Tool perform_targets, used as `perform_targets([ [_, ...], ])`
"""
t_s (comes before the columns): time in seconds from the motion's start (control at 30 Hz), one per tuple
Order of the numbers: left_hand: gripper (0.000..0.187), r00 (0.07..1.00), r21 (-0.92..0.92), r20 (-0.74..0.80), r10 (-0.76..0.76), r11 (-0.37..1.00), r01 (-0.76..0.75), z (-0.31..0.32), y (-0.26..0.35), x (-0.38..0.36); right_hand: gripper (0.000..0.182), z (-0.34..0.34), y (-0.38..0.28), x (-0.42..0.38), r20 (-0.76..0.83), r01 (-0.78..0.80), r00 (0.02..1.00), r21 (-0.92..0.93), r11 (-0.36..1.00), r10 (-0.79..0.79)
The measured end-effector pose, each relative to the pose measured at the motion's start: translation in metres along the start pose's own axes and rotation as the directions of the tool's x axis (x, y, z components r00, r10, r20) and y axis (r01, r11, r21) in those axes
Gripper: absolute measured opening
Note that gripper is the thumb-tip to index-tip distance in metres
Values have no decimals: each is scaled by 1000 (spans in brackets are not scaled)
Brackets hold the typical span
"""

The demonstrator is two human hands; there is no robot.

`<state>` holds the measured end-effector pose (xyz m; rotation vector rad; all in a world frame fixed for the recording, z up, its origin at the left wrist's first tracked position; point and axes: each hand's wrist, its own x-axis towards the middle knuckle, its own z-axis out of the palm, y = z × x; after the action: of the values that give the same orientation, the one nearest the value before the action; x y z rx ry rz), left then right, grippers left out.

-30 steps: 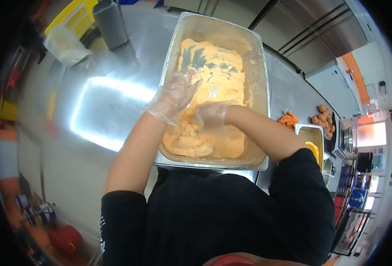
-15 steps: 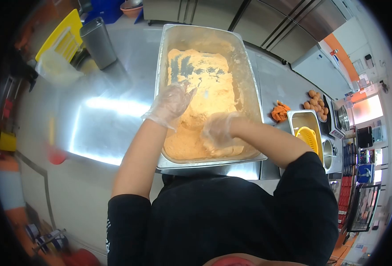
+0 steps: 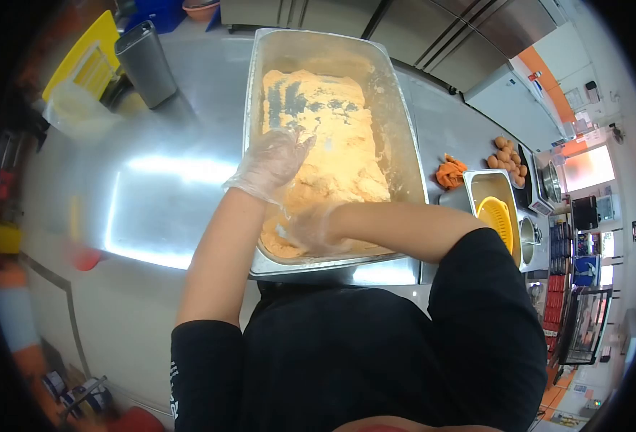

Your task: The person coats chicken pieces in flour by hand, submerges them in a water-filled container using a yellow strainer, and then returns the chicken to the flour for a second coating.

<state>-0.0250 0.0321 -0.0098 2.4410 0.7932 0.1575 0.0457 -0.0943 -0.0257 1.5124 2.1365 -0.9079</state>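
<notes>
A deep metal tray (image 3: 393, 137) stands before me, with a crumbly pale orange mixture (image 3: 336, 158) spread over its bottom. Both my hands wear clear plastic gloves. Over the tray's left side, at the edge of the mixture, is my left hand (image 3: 273, 155); its fingers are bent and what they hold, if anything, is unclear. My right hand (image 3: 314, 229) reaches into the mixture at the near left part of the tray, blurred, with its fingers hidden.
Right of the tray are an orange cloth (image 3: 450, 173), brown eggs (image 3: 508, 160) and a metal container (image 3: 485, 181) with a yellow basket (image 3: 495, 219). At the back left stand a tall metal container (image 3: 146, 66) and a yellow crate (image 3: 87, 54).
My right hand has moved left through the mixture, towards the near left corner. The mixture at the near right now lies farther back. My left hand has hardly moved relative to the tray.
</notes>
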Motion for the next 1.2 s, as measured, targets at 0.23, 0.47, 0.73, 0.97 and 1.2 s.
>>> perform_targets([
  [0.23,70,909,177,409,-73,984,-1,-4,17,-7,33,-31,46,-94,-60,-375,927,-185,908,371],
  [0.47,101,833,227,538,-128,974,3,78,49,-14,84,31,70,-50,-109,-581,736,404,706,668],
  [0.73,73,860,63,503,-84,996,61,33,19,5,54,19,95,-78,-415,-253,599,713,654,685],
  [0.97,56,492,477,807,-325,851,-221,4,80,-44,41,9,33,-118,144,-466,883,168,869,446],
  [1.2,69,705,166,635,-316,947,275,48,65,-41,32,57,68,-22,195,161,976,-373,914,-93],
])
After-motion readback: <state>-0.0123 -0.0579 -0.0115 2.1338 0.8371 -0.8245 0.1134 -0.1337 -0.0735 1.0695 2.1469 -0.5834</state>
